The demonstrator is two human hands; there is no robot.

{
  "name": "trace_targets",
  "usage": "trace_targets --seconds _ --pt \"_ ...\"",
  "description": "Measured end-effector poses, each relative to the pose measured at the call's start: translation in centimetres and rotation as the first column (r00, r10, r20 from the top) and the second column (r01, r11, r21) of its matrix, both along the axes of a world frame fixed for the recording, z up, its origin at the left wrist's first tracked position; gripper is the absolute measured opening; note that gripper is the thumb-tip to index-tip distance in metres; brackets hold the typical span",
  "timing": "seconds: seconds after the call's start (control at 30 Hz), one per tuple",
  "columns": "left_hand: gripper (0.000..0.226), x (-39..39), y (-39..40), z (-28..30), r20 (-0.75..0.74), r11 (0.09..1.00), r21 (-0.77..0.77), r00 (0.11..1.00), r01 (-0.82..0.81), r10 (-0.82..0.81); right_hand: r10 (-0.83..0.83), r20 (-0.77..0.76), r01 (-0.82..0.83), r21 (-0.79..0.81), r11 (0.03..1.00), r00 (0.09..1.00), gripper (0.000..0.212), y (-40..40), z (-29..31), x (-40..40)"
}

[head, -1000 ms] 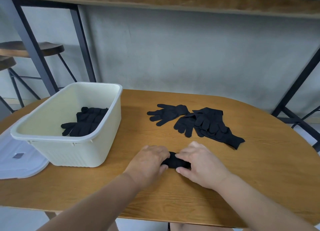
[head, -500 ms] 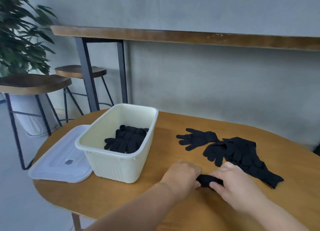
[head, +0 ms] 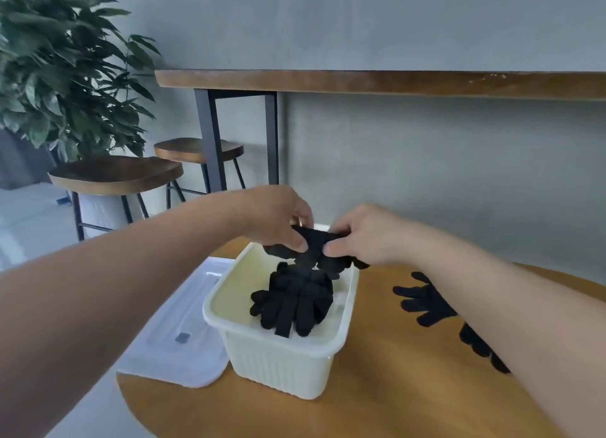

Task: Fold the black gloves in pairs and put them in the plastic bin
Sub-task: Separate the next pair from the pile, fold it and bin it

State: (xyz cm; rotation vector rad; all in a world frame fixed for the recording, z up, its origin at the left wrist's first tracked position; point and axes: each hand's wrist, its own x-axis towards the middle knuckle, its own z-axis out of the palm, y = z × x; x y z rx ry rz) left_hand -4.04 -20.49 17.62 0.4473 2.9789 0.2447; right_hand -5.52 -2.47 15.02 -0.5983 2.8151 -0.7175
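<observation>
A folded pair of black gloves (head: 314,242) hangs in the air above the far end of the cream plastic bin (head: 278,360). My left hand (head: 278,219) pinches its left side and my right hand (head: 364,234) pinches its right side. Inside the bin lies another bundle of black gloves (head: 293,298). More loose black gloves (head: 426,301) lie on the round wooden table (head: 393,388) to the right of the bin, partly hidden by my right forearm.
A translucent white lid (head: 183,326) lies flat on the table just left of the bin. Beyond the table stand two wooden stools (head: 114,173), a wall-mounted wooden counter (head: 360,81) on black legs and a leafy plant (head: 59,73) at the far left.
Both hands have lifted the folded gloves off the table and carried them left, over the bin. The view has swung left and up.
</observation>
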Motion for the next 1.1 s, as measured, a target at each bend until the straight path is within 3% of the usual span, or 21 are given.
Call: trace_targets --seconds 0.1,0.2,0.33,0.4,0.5,0.8,0.97,1.1 --pt "0.038 -2.1 -2.2 -3.0 0.174 0.979 -0.203 0.983 -0.019 0.055 0.073 0.146 -0.103 0.208 0.973 0.987 0.022 -4.1 -2.6 -2.9" --pt "0.047 -4.0 -2.6 -6.6 0.331 0.948 -0.316 0.942 0.050 0.061 0.105 0.286 -0.205 0.348 0.915 0.953 0.016 -6.9 -6.0 -5.1" --pt "0.045 -6.2 -1.6 -10.9 0.454 0.870 -0.443 0.891 0.214 0.013 0.070 0.451 -0.265 0.387 0.883 0.890 0.029 -8.4 -9.3 -6.4" --pt "0.047 -7.2 -1.2 -12.8 0.495 0.809 -0.509 0.869 0.293 -0.004 0.079 0.495 -0.301 0.387 0.871 0.865 0.026 -8.8 -10.7 -6.6" --pt "0.047 -7.8 -0.7 -14.7 0.482 0.746 -0.573 0.876 0.339 -0.029 0.090 0.447 -0.311 0.452 0.836 0.890 0.028 -9.0 -12.0 -6.7" --pt "0.040 -8.8 -1.3 -16.4 0.353 0.800 -0.534 0.932 0.274 -0.083 0.163 0.198 -0.252 0.604 0.756 0.966 0.037 -9.9 -12.8 -6.9" --pt "0.023 -8.5 -1.0 -16.7 0.390 0.821 -0.526 0.921 0.223 0.000 0.154 0.259 -0.293 0.679 0.674 0.954 0.034 -10.3 -13.0 -6.7" --pt "0.021 -8.3 -0.9 -16.8 0.426 0.886 -0.457 0.893 0.074 0.145 0.131 0.314 -0.319 0.682 0.658 0.940 0.024 -10.2 -12.8 -7.0"
